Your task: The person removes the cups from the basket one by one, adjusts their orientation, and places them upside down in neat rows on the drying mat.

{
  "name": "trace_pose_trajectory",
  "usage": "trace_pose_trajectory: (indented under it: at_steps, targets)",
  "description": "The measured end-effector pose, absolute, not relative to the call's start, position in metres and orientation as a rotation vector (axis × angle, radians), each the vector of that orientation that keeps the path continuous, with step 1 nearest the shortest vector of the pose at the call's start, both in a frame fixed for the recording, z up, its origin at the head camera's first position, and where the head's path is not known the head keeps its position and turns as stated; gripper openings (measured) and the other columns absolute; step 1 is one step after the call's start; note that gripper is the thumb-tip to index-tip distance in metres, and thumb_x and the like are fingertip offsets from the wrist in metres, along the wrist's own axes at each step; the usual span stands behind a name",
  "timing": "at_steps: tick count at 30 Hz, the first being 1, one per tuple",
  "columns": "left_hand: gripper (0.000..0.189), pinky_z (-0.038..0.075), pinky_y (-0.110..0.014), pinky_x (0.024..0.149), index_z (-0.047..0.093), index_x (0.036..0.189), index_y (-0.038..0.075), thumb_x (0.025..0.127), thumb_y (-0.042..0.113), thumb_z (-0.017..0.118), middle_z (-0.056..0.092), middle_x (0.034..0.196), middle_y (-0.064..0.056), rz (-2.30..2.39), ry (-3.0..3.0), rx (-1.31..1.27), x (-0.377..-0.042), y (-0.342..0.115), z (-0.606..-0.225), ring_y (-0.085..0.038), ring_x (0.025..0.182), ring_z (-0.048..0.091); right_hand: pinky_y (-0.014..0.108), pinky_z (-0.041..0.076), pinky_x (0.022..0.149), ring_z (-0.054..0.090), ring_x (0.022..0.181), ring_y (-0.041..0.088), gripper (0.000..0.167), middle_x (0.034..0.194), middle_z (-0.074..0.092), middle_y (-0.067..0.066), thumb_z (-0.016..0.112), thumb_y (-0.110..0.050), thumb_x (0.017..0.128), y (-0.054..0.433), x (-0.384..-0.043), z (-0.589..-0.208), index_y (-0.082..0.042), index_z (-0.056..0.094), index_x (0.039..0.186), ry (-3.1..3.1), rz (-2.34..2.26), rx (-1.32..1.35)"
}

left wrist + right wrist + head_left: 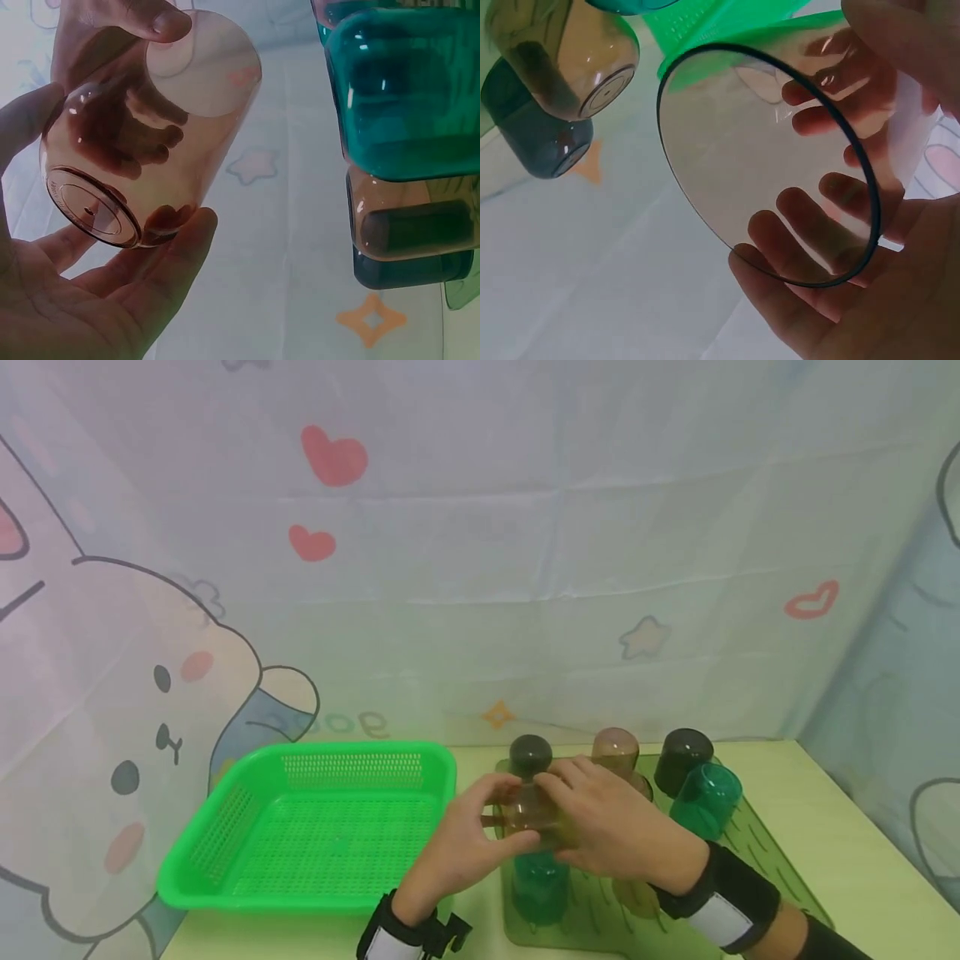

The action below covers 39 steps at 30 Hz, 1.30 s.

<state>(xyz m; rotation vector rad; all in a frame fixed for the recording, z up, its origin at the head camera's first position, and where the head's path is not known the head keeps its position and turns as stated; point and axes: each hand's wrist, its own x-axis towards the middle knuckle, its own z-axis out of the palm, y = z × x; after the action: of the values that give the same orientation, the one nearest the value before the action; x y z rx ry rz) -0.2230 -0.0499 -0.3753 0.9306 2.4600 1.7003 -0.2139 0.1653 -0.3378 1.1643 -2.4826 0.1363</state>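
Observation:
A clear pinkish-brown cup [202, 157] is held by both hands above the left part of a green ridged drying tray [780, 877]. My left hand [476, 839] curls its thumb and fingers about the base end, seen closely in the left wrist view. Gripping the cup from the other side is my right hand [611, 818], whose fingers lie along the wall near the open rim in the right wrist view. A teal cup [540, 893] stands just in front of the hands, and a dark grey cup [530, 752] just behind them.
Left of the tray sits a bright green plastic basket [176, 881]. Toward the tray's back right are a pink cup [615, 747], a dark cup [684, 756] and a teal cup [707, 802]. An amber cup [637, 897] is partly hidden under the right wrist. A printed cloth [480, 568] hangs behind.

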Motion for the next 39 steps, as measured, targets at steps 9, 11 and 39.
trace_pose_trajectory:
  at_steps: [9,11,39]
  targets:
    - [0.054,0.047,-0.032,0.089,0.047,0.133,0.019,0.086,0.029,0.071,0.054,0.123,0.001,1.672,2.39,0.979,-0.224,-0.052,-0.379,-0.016,0.111,0.053,0.035,0.049,0.08,0.052,0.097,0.022,0.075,0.108,0.054,0.007,0.086,-0.042,0.063,0.168,-0.211,-0.342,-0.003,0.054,0.117,-2.498,0.186,1.145]
    - [0.057,0.046,-0.033,0.091,0.043,0.137,0.02,0.087,0.03,0.069,0.05,0.129,0.002,1.644,2.402,0.994,-0.225,-0.055,-0.379,-0.016,0.116,0.05,0.035,0.049,0.079,0.052,0.097,0.022,0.075,0.108,0.053,0.007,0.087,-0.041,0.062,0.172,-0.211,-0.344,-0.003,0.053,0.118,-2.521,0.216,1.115]
    - [0.025,0.049,-0.037,0.079,0.064,0.112,0.012,0.094,0.028,0.061,0.058,0.115,-0.006,0.892,3.076,0.944,-0.223,-0.086,-0.378,-0.024,0.105,0.056,0.043,0.047,0.078,0.052,0.1,0.03,0.084,0.114,0.05,0.015,0.081,-0.035,0.075,0.287,-0.178,-0.381,0.005,0.035,0.133,-2.738,0.961,0.291]
